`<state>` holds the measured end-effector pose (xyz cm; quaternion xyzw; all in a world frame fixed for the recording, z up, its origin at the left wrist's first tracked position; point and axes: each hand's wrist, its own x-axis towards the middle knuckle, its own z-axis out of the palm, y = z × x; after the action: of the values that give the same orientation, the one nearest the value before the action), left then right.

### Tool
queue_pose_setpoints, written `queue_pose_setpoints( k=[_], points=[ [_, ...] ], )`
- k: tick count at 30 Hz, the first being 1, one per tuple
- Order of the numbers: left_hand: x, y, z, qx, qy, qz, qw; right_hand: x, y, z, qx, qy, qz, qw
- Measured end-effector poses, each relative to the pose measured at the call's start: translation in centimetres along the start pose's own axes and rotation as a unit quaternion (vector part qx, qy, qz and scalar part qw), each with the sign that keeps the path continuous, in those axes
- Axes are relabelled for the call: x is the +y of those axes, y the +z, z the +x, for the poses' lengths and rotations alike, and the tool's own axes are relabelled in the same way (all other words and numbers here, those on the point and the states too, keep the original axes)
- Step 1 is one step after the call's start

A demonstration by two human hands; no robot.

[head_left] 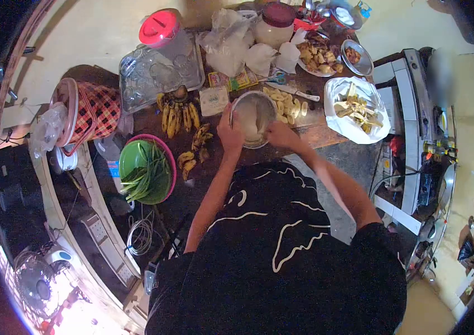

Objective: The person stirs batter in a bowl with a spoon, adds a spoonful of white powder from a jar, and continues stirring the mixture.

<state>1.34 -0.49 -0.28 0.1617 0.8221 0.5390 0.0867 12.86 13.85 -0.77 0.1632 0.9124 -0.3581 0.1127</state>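
Observation:
A round metal bowl (238,100) with a pale, thin batter-like mixture (251,114) stands at the table's near edge. My left hand (230,133) is closed on the bowl's left rim. At the bowl's lower right, my right hand (280,137) is closed; what it grips is hidden. Just right of the bowl lie peeled banana pieces (287,106). A knife (298,92) with a white handle is behind them. Bunches of ripe bananas (179,118) and a smaller cluster (200,138) lie to the left, beside a white square box (214,101).
Banana peels (359,106) fill a white-lined tray (333,89) on the right. Fried food (319,57) sits on a plate behind. A glass-filled tray (131,100), plastic bags (228,47), red-lidded container (160,28) and green basin (131,156) of leaves surround the work area.

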Motion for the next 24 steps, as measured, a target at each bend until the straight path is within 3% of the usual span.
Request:
queue_pose_setpoints(
  k=[2,5,8,11,14,17,20,23,24],
  points=[
    [-0.5,-0.3,0.0,-0.002,-0.011,0.0,1.0,-1.1,-1.8,0.4,-0.002,0.027,0.133,0.991],
    [-0.5,-0.5,0.0,-0.002,-0.008,-0.005,1.0,-1.9,-2.2,0.5,0.115,0.003,-0.025,0.993],
    [1.1,-1.1,0.0,-0.038,-0.054,-0.053,0.996,-3.5,-3.4,-0.1,0.044,0.077,-0.163,0.983],
    [0.8,-0.6,-0.2,0.001,-0.051,-0.022,0.998,-4.2,-2.5,-1.1,-0.013,0.078,-0.155,0.985],
    [-0.4,-0.2,-0.1,0.013,0.011,0.006,1.0,-0.6,1.1,-0.3,0.028,-0.027,-0.081,0.996],
    [0.8,-0.6,0.0,-0.02,-0.023,-0.001,1.0,-2.0,-1.0,0.5,0.102,-0.001,-0.032,0.994],
    [0.0,-0.3,0.0,-0.007,-0.026,-0.018,0.999,-2.9,-2.0,0.4,0.072,0.087,-0.144,0.983],
    [0.5,-0.5,0.0,-0.009,-0.05,-0.035,0.998,-2.6,-1.1,-0.2,0.044,0.066,-0.15,0.986],
    [0.2,-0.4,0.0,-0.002,-0.039,-0.029,0.999,-2.4,-1.3,0.1,0.014,0.041,-0.095,0.995]
  ],
)
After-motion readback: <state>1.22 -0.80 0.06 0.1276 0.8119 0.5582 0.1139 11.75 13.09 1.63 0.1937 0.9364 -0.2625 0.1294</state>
